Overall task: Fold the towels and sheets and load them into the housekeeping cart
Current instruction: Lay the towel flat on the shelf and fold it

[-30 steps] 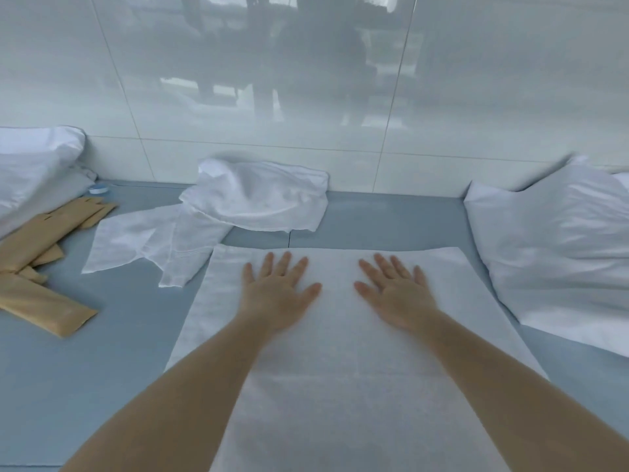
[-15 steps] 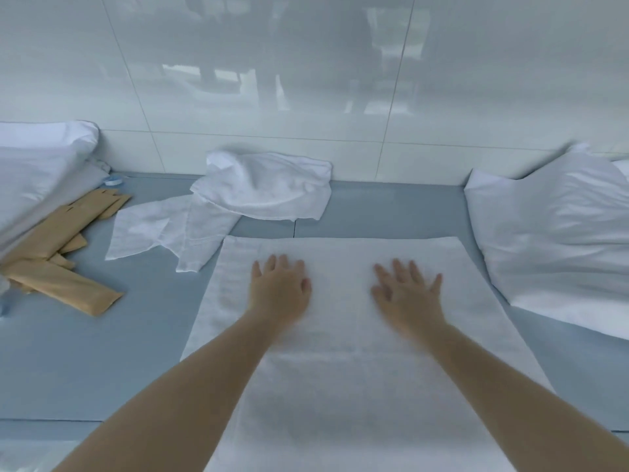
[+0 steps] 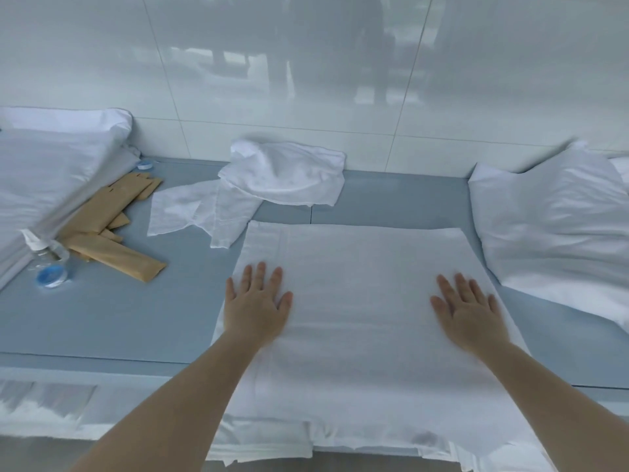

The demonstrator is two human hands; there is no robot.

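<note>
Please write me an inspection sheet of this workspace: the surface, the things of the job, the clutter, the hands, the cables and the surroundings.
Surface: grey-blue table.
Job's things: white towel spread flat, near end hanging over the table edge; crumpled cloths behind it; pillow at right; folded sheets at left.
Clutter: brown packets; small bottle with blue cap, lying down.
Hands: left hand and right hand flat on the towel, fingers straight.
Cables: nothing seen.
Surroundings: glossy white tiled wall; no cart in view.
</note>
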